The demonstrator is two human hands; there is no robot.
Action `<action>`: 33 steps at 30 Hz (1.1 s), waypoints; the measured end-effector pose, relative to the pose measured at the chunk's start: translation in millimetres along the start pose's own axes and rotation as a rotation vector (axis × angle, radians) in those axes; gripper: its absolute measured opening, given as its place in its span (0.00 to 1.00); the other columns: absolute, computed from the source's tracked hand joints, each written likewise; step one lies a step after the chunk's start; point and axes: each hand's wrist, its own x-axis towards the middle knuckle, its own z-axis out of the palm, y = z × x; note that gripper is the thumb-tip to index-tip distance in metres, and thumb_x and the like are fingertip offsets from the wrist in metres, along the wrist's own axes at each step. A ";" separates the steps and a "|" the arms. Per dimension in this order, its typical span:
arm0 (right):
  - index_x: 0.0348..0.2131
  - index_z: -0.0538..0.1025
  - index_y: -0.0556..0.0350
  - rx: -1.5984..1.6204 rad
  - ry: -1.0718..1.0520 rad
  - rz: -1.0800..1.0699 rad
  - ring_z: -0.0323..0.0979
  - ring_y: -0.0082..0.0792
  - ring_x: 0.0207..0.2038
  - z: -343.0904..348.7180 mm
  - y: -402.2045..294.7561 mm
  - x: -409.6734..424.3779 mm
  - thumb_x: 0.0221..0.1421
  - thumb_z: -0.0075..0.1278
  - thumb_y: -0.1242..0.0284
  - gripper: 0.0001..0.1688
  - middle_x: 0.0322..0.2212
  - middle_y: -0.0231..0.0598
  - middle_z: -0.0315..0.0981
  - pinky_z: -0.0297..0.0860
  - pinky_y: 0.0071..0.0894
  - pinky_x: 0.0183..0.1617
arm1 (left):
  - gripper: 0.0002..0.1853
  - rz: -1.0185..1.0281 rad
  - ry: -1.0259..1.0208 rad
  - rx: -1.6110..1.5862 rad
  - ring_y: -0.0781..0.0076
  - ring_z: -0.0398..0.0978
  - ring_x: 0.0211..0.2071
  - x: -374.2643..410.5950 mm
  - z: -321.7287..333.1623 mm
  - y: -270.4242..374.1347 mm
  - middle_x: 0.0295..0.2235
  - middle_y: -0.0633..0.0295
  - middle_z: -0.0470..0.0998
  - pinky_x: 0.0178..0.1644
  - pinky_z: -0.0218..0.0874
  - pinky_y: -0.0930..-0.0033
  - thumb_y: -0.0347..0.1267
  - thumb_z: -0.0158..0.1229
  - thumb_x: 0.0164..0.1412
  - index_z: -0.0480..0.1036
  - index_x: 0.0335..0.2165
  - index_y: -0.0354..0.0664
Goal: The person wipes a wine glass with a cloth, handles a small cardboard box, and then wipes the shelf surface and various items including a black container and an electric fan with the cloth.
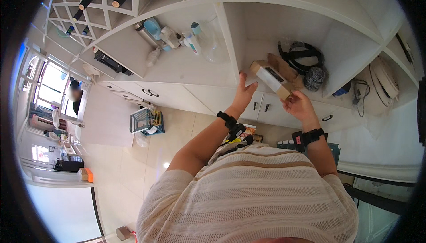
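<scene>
My right hand [296, 105] grips the lower end of a small cardboard box [271, 78] with a pale band and a dark patch. The box is tilted over the front of a white cabinet shelf [253, 50]. My left hand [244, 91] is just left of the box, thumb and fingers apart, holding nothing. Behind the box lies crumpled brown paper [283, 66]. Beside that are a black strap-like coil [304, 55] and a dark grey speckled round thing [314, 79].
Bottles and containers [173, 38] stand in the left compartment, below a lattice rack [108, 6] with bottles. A bag [384, 78] and cable lie at right. Crates [146, 122] stand on the floor. A person [76, 95] is at the far left.
</scene>
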 end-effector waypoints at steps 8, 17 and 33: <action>0.44 0.67 0.59 -0.006 0.118 -0.255 0.68 0.44 0.45 56.0 35.7 81.7 0.54 0.54 0.70 0.20 0.45 0.45 0.64 0.70 0.41 0.47 | 0.28 -0.479 -0.425 -0.047 0.66 0.73 0.46 -32.3 -35.2 51.3 0.50 0.54 0.69 0.50 0.64 0.69 0.38 0.51 0.63 0.59 0.56 0.35; 0.46 0.65 0.61 -0.317 0.257 -0.092 0.73 0.46 0.39 103.9 43.1 127.4 0.55 0.53 0.68 0.22 0.35 0.47 0.70 0.72 0.45 0.44 | 0.22 -0.525 -0.360 0.010 0.69 0.74 0.43 -47.9 -69.0 38.6 0.45 0.58 0.73 0.47 0.64 0.70 0.38 0.51 0.63 0.64 0.52 0.39; 0.56 0.63 0.48 -1.413 0.133 -0.945 0.67 0.50 0.50 47.1 10.0 119.6 0.53 0.48 0.76 0.31 0.50 0.44 0.63 0.66 0.53 0.49 | 0.20 -0.560 -0.343 0.035 0.70 0.74 0.43 -45.3 -69.5 33.4 0.43 0.59 0.74 0.46 0.65 0.70 0.38 0.49 0.63 0.66 0.51 0.40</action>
